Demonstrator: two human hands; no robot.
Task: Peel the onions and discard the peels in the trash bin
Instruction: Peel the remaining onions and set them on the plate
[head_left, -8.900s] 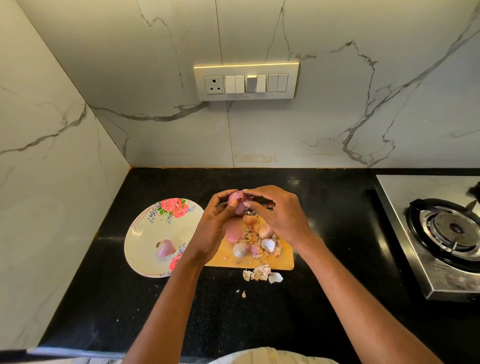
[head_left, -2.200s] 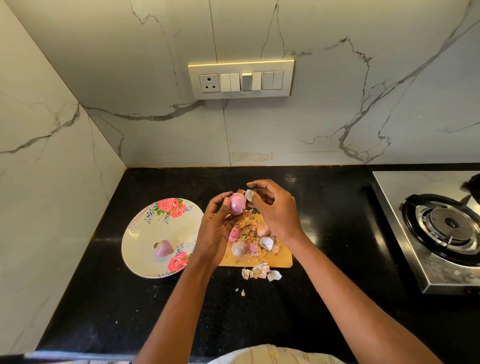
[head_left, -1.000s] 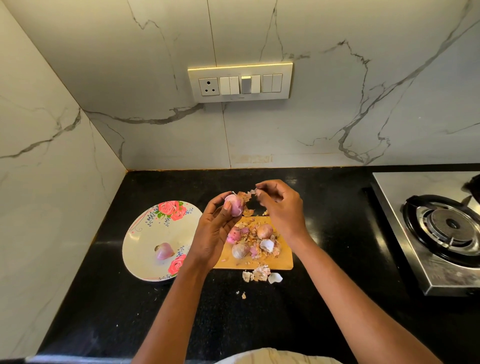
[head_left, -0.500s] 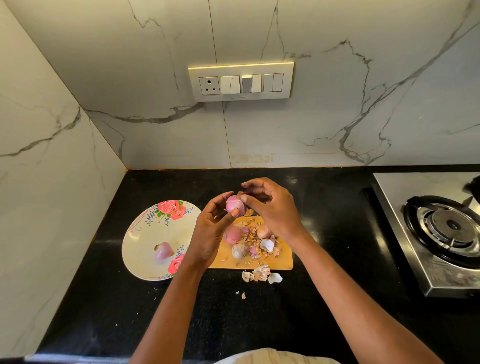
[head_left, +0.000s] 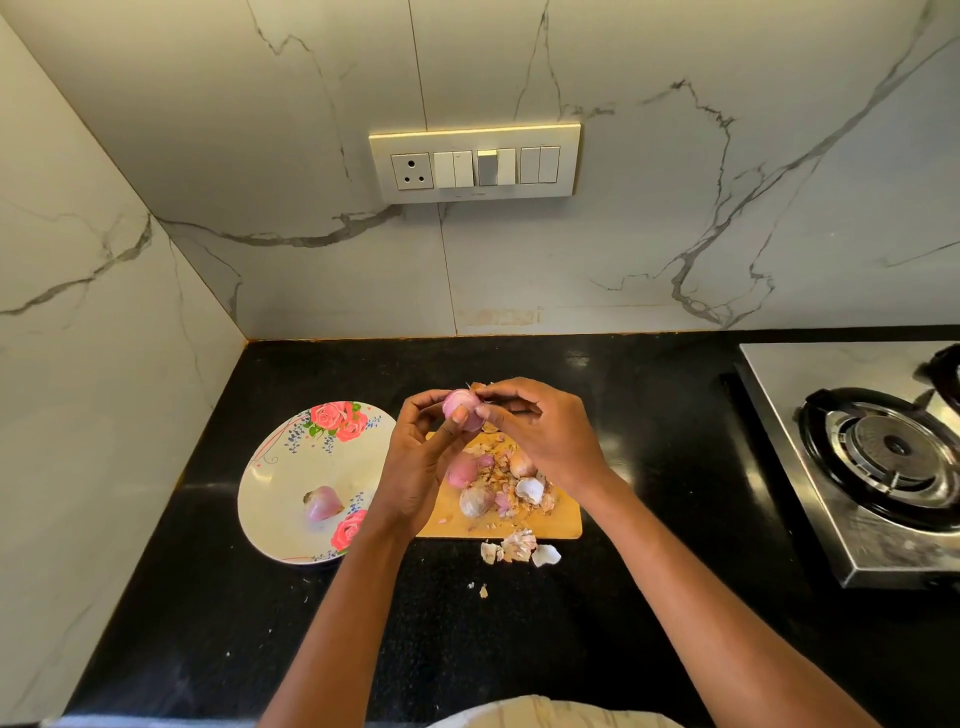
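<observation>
Left hand (head_left: 421, 462) grips small pink onion (head_left: 460, 404) above cutting board (head_left: 563, 522), 12 o'clock edge. Right hand (head_left: 540, 431) pinches its skin at top. Peeled onion (head_left: 323, 503) on floral plate (head_left: 275, 478), 9 o'clock of board.

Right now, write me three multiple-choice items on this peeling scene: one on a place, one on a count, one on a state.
1. Where does the peeled onion lie?
A. on the stove
B. on the floral plate
C. on the bare counter

2. How many burners show on the stove?
A. one
B. two
C. three

3. What is the left hand doing?
A. resting flat on the counter
B. holding a knife
C. holding an onion above the cutting board

Answers: 1 B, it sits alone on the plate. 2 A, a single burner ring shows. 3 C, its fingers curl round the onion while the right hand pinches peel.
</observation>
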